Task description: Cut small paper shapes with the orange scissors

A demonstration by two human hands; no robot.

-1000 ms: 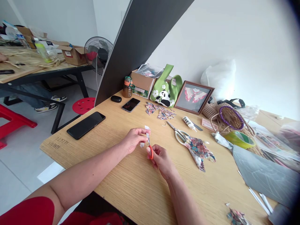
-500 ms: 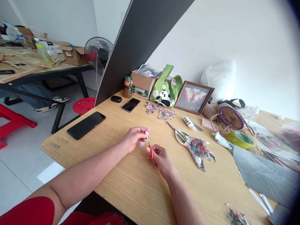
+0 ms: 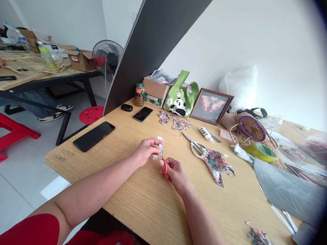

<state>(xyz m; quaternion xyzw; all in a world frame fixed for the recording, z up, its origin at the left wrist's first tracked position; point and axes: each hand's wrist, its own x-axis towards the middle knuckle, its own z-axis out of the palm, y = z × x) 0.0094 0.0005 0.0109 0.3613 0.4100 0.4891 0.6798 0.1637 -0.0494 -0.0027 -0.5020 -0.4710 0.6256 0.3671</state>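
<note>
My left hand [image 3: 146,149] pinches a small white scrap of paper [image 3: 160,140] just above the wooden table [image 3: 143,204]. Close beside it, my right hand [image 3: 176,174] grips small orange-handled scissors [image 3: 164,165], with the blades pointing up at the scrap. A tiny white offcut [image 3: 154,157] shows under my left fingers. Both hands are closed round what they hold.
Two black phones [image 3: 93,135] [image 3: 142,114] lie at the left. Larger scissors [image 3: 194,145], floral fabric pieces [image 3: 216,164], a glue bottle [image 3: 206,133], a panda bag [image 3: 181,97], a framed picture [image 3: 211,105], a woven basket [image 3: 251,127] and grey sheets [image 3: 288,190] crowd the right. A red stool [image 3: 91,114] stands beside the table.
My left hand has turned the white scrap slightly, lowering and then raising it against the scissor blades. My right hand has barely moved.
</note>
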